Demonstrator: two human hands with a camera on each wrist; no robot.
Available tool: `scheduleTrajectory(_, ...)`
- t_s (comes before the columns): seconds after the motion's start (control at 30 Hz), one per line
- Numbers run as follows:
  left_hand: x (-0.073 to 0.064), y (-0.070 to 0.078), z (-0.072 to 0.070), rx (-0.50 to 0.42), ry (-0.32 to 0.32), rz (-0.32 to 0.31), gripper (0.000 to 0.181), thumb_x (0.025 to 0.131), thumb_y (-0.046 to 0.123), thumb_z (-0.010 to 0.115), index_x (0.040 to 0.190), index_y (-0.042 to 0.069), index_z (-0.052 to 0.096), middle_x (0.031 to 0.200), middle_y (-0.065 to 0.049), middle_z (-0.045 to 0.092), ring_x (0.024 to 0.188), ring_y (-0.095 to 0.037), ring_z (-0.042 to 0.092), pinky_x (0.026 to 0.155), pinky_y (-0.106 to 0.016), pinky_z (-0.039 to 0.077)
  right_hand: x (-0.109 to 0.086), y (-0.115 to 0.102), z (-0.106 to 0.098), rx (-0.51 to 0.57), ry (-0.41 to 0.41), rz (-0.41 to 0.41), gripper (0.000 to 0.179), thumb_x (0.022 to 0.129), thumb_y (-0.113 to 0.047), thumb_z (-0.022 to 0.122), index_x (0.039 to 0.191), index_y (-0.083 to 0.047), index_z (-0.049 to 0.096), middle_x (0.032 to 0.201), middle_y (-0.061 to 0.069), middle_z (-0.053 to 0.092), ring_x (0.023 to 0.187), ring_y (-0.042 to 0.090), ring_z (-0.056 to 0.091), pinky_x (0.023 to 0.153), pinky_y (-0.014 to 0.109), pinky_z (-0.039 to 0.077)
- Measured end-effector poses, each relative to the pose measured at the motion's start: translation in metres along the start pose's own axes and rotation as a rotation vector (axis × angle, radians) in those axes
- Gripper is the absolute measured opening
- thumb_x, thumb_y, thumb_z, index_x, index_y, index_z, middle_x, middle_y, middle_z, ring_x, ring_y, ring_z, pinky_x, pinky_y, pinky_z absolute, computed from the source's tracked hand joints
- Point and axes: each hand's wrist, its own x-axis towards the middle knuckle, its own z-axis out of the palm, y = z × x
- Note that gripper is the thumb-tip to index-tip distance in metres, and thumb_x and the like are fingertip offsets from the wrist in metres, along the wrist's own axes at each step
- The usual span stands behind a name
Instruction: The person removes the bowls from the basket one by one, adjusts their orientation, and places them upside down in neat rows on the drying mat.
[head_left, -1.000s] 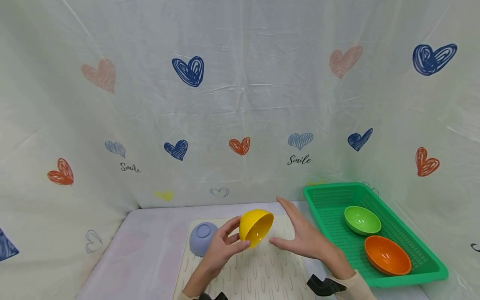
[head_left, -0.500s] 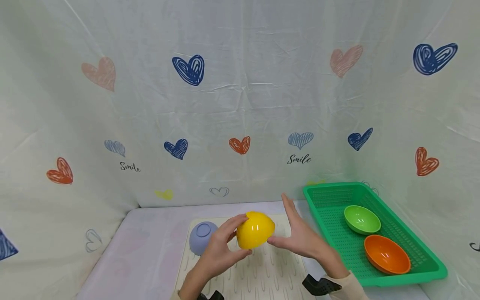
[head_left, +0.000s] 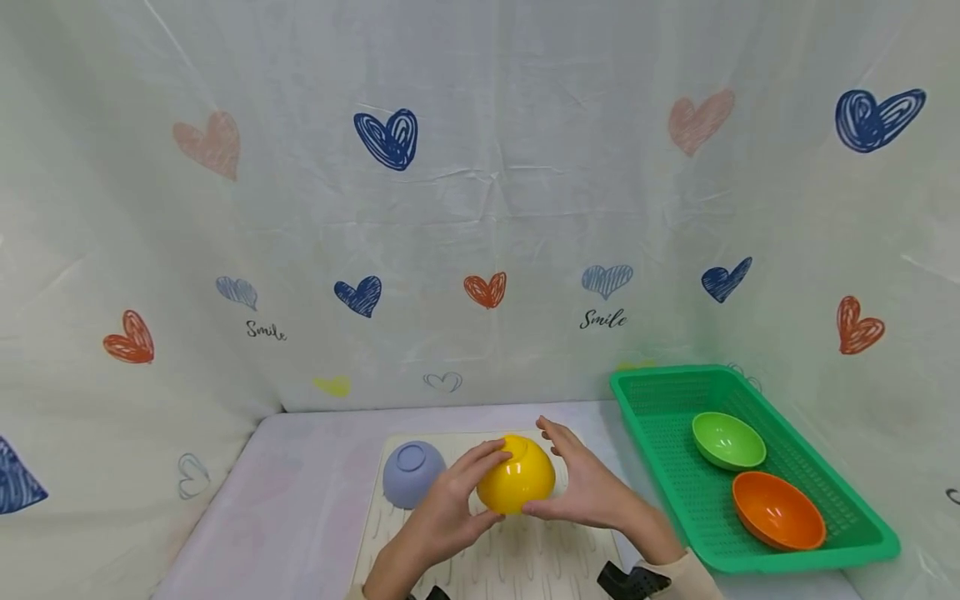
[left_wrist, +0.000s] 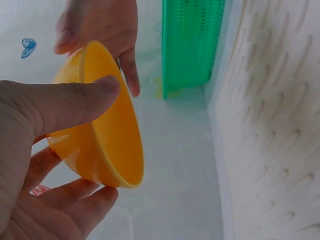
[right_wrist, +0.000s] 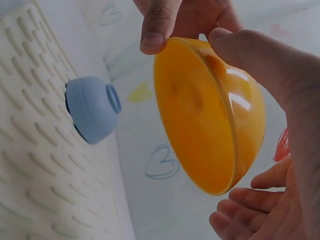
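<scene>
The hands meet at the yellow bowl (head_left: 517,479), held in the air over the ridged mat (head_left: 543,562). The left hand (head_left: 450,507) bears it in a pinch, thumb lying over the rim and fingers bent beneath the wall, a grip that probably keeps the thin edge secure while leaving the far side free for the other hand. The right hand (head_left: 588,492) is spread wide: its thumb lies at the rim, seemingly touching, while its fingers stand straight and apart from the curved outside, so it looks more like a steadying touch than a grip. The bowl is tilted, its base up and its mouth turned down, away from the head view. The blue bowl (head_left: 412,475) sits base up in the far left corner of the mat, probably because its wide rim gives a firm seat over the ridges. To the right, the basket (head_left: 817,561) stands on the desk (head_left: 300,467), its raised walls likely serving to keep the green bowl (head_left: 727,440) and the orange bowl (head_left: 780,510) together; both lie mouth up, the orange one nearer the person.
</scene>
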Motion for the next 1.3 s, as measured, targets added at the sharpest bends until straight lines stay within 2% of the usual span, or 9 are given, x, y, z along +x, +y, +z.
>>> scheduleTrajectory(0.2, -0.001, -0.002, 0.002, -0.015, -0.003, 0.011, 0.075, 0.075, 0.003, 0.091, 0.142, 0.013, 0.059, 0.155, -0.004, 0.05, 0.138, -0.028, 0.056, 0.106, -0.034, 0.054, 0.001, 0.0, 0.003, 0.001, 0.004, -0.049, 0.105, 0.072, -0.052, 0.089, 0.154, -0.006, 0.04, 0.153, 0.013, 0.048, 0.132, 0.034, 0.054, 0.103, 0.061, 0.053)
scheduleTrajectory(0.33, -0.002, -0.003, 0.002, -0.016, -0.004, 0.034, 0.074, 0.075, 0.001, 0.09, 0.141, 0.013, 0.059, 0.155, -0.004, 0.05, 0.14, -0.029, 0.054, 0.108, -0.035, 0.053, 0.0, 0.001, 0.005, 0.014, -0.005, -0.05, 0.102, 0.073, -0.05, 0.089, 0.153, -0.008, 0.042, 0.153, 0.014, 0.049, 0.133, 0.037, 0.053, 0.1, 0.067, 0.052)
scheduleTrajectory(0.43, -0.004, -0.006, 0.003, -0.012, -0.007, 0.056, 0.072, 0.074, 0.0, 0.09, 0.139, 0.013, 0.06, 0.155, -0.003, 0.051, 0.141, -0.029, 0.053, 0.108, -0.037, 0.052, 0.0, 0.001, 0.007, 0.015, -0.025, -0.037, 0.104, 0.073, -0.052, 0.089, 0.155, -0.01, 0.041, 0.156, 0.012, 0.046, 0.135, 0.037, 0.052, 0.101, 0.066, 0.052)
scheduleTrajectory(0.53, -0.006, -0.009, 0.005, 0.003, -0.006, 0.088, 0.072, 0.073, 0.0, 0.091, 0.137, 0.013, 0.061, 0.155, -0.002, 0.051, 0.142, -0.03, 0.052, 0.109, -0.038, 0.052, -0.001, 0.003, 0.009, 0.011, -0.049, -0.028, 0.106, 0.073, -0.054, 0.088, 0.157, -0.011, 0.039, 0.16, 0.011, 0.043, 0.134, 0.034, 0.053, 0.1, 0.059, 0.055)
scheduleTrajectory(0.67, -0.008, -0.012, 0.007, 0.025, -0.003, 0.131, 0.074, 0.072, 0.0, 0.092, 0.138, 0.014, 0.06, 0.155, -0.002, 0.051, 0.144, -0.032, 0.049, 0.109, -0.039, 0.051, -0.001, 0.005, 0.011, -0.005, -0.062, -0.045, 0.106, 0.074, -0.055, 0.087, 0.157, -0.011, 0.039, 0.158, 0.009, 0.046, 0.131, 0.031, 0.056, 0.097, 0.05, 0.058)
scheduleTrajectory(0.87, -0.009, -0.015, 0.008, 0.027, -0.003, 0.156, 0.076, 0.071, 0.0, 0.092, 0.138, 0.013, 0.059, 0.154, -0.005, 0.051, 0.141, -0.03, 0.052, 0.108, -0.038, 0.052, -0.002, 0.008, 0.013, -0.004, -0.056, -0.092, 0.102, 0.075, -0.054, 0.088, 0.154, -0.007, 0.043, 0.154, 0.008, 0.051, 0.131, 0.031, 0.058, 0.098, 0.048, 0.059)
scheduleTrajectory(1.07, -0.011, -0.014, 0.009, 0.032, -0.021, 0.129, 0.077, 0.073, 0.003, 0.092, 0.141, 0.018, 0.059, 0.159, -0.006, 0.046, 0.137, -0.029, 0.056, 0.105, -0.035, 0.055, -0.004, 0.011, 0.016, 0.024, -0.043, -0.086, 0.099, 0.073, -0.053, 0.09, 0.152, -0.011, 0.048, 0.153, 0.004, 0.053, 0.132, 0.027, 0.059, 0.1, 0.047, 0.058)
scheduleTrajectory(1.17, -0.012, -0.013, 0.008, 0.015, -0.055, 0.082, 0.082, 0.076, 0.005, 0.09, 0.148, 0.021, 0.054, 0.164, -0.004, 0.039, 0.14, -0.029, 0.054, 0.105, -0.035, 0.055, -0.005, 0.012, 0.016, 0.032, -0.03, -0.088, 0.098, 0.072, -0.054, 0.09, 0.151, -0.012, 0.049, 0.152, 0.002, 0.055, 0.133, 0.026, 0.059, 0.102, 0.05, 0.057)
scheduleTrajectory(1.3, -0.013, -0.015, 0.006, -0.061, -0.104, -0.002, 0.093, 0.08, 0.01, 0.088, 0.158, 0.025, 0.041, 0.169, -0.001, 0.029, 0.147, -0.029, 0.046, 0.112, -0.041, 0.049, -0.006, 0.013, 0.016, 0.03, -0.006, -0.106, 0.098, 0.071, -0.055, 0.09, 0.15, -0.012, 0.05, 0.152, 0.001, 0.055, 0.135, 0.025, 0.058, 0.104, 0.055, 0.054)
